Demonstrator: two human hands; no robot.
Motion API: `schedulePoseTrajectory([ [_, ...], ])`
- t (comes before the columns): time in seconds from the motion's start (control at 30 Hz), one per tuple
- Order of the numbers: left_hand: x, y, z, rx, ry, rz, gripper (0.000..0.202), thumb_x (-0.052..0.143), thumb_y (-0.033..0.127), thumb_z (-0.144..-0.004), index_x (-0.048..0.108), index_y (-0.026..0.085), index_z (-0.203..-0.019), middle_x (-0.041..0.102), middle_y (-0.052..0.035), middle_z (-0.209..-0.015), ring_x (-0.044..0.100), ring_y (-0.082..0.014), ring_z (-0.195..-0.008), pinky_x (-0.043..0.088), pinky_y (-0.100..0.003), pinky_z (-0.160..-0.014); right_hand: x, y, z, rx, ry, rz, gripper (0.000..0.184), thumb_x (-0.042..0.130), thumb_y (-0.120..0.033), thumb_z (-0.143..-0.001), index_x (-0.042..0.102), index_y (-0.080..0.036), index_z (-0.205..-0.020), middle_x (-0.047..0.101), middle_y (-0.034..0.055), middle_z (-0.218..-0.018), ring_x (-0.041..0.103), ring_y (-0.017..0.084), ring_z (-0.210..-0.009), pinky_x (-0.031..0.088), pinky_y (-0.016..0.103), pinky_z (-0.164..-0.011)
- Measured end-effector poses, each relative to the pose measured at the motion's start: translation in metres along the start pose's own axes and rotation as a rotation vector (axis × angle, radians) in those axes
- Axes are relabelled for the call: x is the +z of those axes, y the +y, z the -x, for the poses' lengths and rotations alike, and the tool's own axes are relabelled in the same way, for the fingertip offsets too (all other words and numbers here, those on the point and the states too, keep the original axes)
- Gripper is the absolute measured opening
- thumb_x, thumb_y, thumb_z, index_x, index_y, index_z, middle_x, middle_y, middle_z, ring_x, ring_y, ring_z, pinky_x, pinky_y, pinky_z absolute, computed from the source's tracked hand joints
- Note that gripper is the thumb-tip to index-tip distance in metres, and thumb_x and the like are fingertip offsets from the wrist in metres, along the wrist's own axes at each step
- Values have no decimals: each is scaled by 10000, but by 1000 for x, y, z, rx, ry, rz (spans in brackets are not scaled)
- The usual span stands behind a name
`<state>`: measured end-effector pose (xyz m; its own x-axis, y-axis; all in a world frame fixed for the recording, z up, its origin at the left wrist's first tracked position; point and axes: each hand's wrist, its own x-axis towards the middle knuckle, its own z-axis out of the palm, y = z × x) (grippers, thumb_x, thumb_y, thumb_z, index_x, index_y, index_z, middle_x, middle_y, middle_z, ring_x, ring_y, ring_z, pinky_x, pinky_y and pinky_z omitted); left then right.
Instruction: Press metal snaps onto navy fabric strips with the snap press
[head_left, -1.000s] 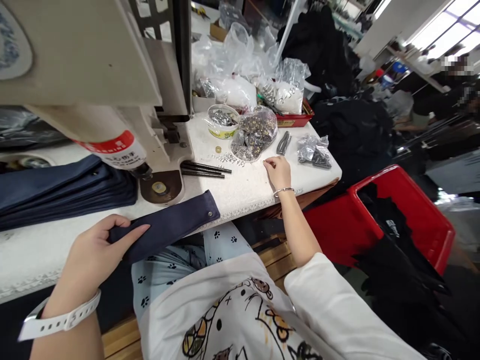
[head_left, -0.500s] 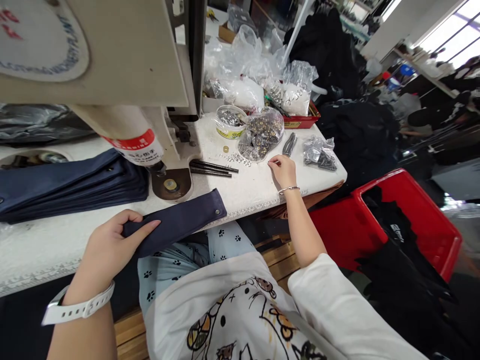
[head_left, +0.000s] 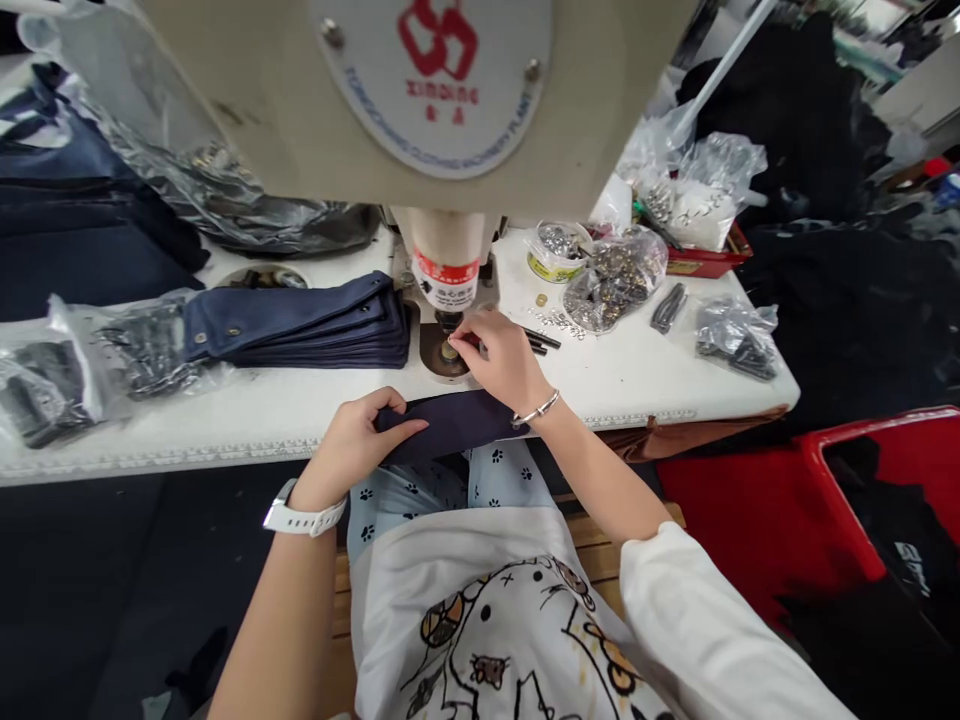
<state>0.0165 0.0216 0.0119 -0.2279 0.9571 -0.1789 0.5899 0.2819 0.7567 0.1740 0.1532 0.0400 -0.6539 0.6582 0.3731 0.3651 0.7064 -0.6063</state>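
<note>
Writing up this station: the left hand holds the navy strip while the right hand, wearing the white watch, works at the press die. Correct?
No: the head view shows the white watch on the left hand; the right hand wears a silver bangle. The navy strip and press die stand as said.

My left hand (head_left: 351, 450) grips a dark navy fabric strip (head_left: 450, 425) at six o'clock, its far end running beneath my right wrist. At twelve o'clock, my right hand (head_left: 499, 360) sits just over a round metal press base (head_left: 441, 353).

Bright, even indoor light, soft shadow under the right hand (head_left: 499, 360), wide-angle bending at edges, far corners perhaps soft
</note>
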Motion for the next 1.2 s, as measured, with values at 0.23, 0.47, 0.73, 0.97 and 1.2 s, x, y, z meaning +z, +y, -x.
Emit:
schedulePoseTrajectory([
  [0.23, -1, 0, -1, 64, 13, 7, 270, 594, 439, -719, 487, 191, -699, 470, 45, -610, 317, -75, -474, 284, -227, -480, -1, -5, -3, 16, -90, 37, 160, 471, -156, -836, 557, -188, -705, 598, 42, -820, 556, 174, -819, 440, 312, -763],
  [0.47, 0, -2, -1, 75, 20, -10, 263, 594, 430, -726, 482, 194, -697, 476, 41, -605, 327, -80, -483, 288, -226, -480, -26, 8, 4, 171, 1, 29, 97, 520, -171, -806, 600, -197, -854, 645, 24, -842, 590, 155, -758, 465, 305, -737],
  [0.73, -3, 1, -1, 54, -6, -18, 259, 579, 428, -730, 470, 197, -684, 484, 38, -597, 363, -94, -491, 297, -237, -493, -49, 64, 38, 442, 23, 333, 107, 656, -201, -702, 643, -144, -792, 631, 73, -813, 576, 187, -716, 471, 358, -734],
  [0.97, -1, 0, -2, 29, 5, -20, 265, 584, 439, -714, 475, 200, -686, 468, 45, -583, 348, -89, -467, 284, -237, -469, -37, 71, 53, 467, 152, 157, 227, 595, -146, -726, 622, -185, -948, 693, 40, -838, 647, 186, -778, 497, 363, -795],
  [1.2, 0, -1, -1, 23, 24, -37, 254, 588, 434, -709, 478, 206, -684, 434, 60, -548, 332, -85, -450, 279, -238, -464, -38, 71, 61, 460, 217, 212, 120, 557, -140, -735, 619, -203, -815, 710, 27, -792, 667, 203, -795, 491, 357, -782],
])
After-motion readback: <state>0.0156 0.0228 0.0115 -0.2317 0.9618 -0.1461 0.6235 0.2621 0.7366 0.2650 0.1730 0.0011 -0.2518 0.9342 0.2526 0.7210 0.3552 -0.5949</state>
